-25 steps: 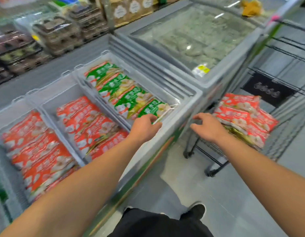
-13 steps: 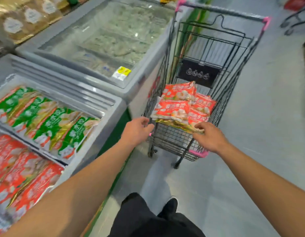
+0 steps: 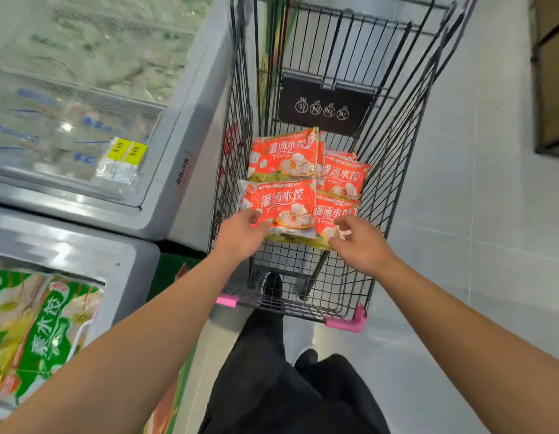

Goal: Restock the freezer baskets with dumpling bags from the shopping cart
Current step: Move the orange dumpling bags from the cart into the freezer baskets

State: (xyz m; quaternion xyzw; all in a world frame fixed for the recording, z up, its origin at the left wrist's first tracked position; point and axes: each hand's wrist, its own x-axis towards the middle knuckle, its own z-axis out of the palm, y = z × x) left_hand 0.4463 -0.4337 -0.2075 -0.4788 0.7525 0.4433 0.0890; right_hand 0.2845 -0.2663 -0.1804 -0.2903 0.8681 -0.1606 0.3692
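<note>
The red bags (image 3: 284,208) lie stacked in the cart (image 3: 394,126), toward its left wall, with both hands at their near edge: the left hand (image 3: 240,234) curls onto the front bag's corner, the right hand (image 3: 358,242) pinches the bag beside it. They look like slick film over loose frozen lumps, so likely weighty, floppy and prone to slide; gripping the edge seams with fingers underneath seems safest

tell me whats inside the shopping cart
Red dumpling bags lie stacked in the shopping cart, four printed fronts showing. Left hand and right hand reach the nearest ones. How many bags lie beneath is hidden.
</note>
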